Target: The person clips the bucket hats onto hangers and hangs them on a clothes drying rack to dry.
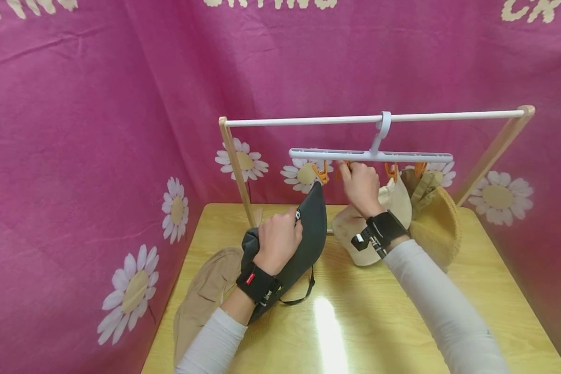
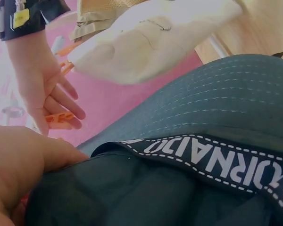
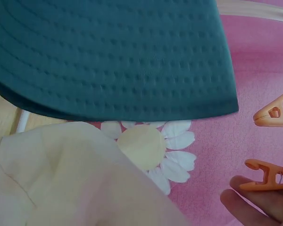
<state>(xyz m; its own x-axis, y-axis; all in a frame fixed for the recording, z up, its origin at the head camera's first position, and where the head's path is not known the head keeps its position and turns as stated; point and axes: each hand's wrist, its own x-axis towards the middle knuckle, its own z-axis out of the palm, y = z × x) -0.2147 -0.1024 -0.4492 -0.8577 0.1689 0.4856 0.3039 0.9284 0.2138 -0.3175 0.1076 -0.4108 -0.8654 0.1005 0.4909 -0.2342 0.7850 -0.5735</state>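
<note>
My left hand (image 1: 280, 240) grips a dark green hat (image 1: 314, 228) with a stitched brim, a black lettered band (image 2: 207, 162) and a dangling chin strap. Its brim points up toward the grey-blue clip hanger (image 1: 334, 154). With my right hand (image 1: 362, 188) I pinch an orange clip (image 3: 269, 175) under the hanger's bar, fingers curled at its legs. Another orange clip (image 1: 323, 172) hangs to its left, just above the brim's tip, with nothing in it. A cream hat (image 1: 355, 236) and a straw-coloured hat (image 1: 437, 223) hang from clips on the right side.
The hanger hooks over a white rod (image 1: 299, 122) on a wooden-ended stand (image 1: 236, 166). A beige-brown cloth hat (image 1: 205, 296) lies on the wooden table (image 1: 364, 322) at left, partly behind my left arm. A pink curtain with daisies (image 1: 175, 210) surrounds the table.
</note>
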